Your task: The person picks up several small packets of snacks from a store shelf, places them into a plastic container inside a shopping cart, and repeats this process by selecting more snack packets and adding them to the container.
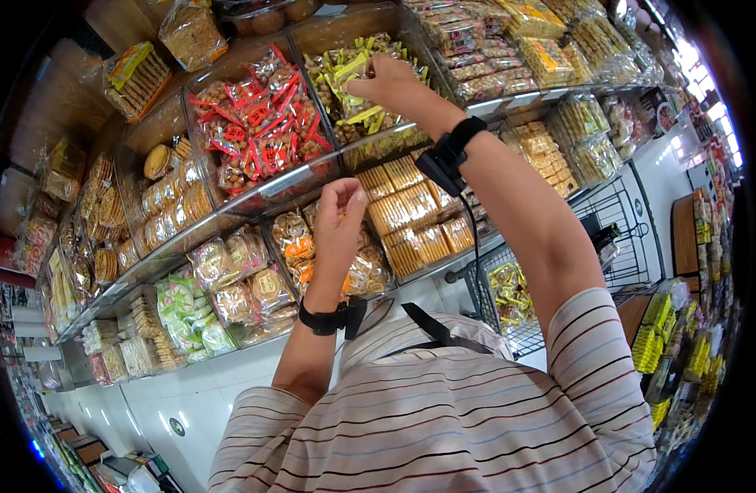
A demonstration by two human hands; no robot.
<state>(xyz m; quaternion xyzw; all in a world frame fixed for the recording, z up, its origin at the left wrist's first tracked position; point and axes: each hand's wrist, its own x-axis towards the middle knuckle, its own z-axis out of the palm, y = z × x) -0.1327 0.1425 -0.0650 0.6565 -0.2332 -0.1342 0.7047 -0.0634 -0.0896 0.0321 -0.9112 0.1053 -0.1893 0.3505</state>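
My right hand (388, 84) reaches into a clear-walled bin of small yellow-wrapped snack packets (365, 115). Its thumb and forefinger are apart above the packets; the other fingers are mostly hidden. My left hand (342, 215) hovers before the shelf edge, its fingers loosely curled with nothing seen in them. Just left of the yellow packets lies a bin of red-wrapped snack packets (259, 123). Beneath my left hand are bagged ring-shaped snacks (368, 267), and right of these are stacked packs of golden biscuits (406, 201). Black straps circle both my wrists.
A wire shopping cart (632, 230) stands to my right, with yellow snack packets (509, 292) in it. Clear dividers and the shelf edge (296, 177) part the bins. More bagged snacks (550, 57) fill the upper right. A cable (476, 263) hangs from my right wrist.
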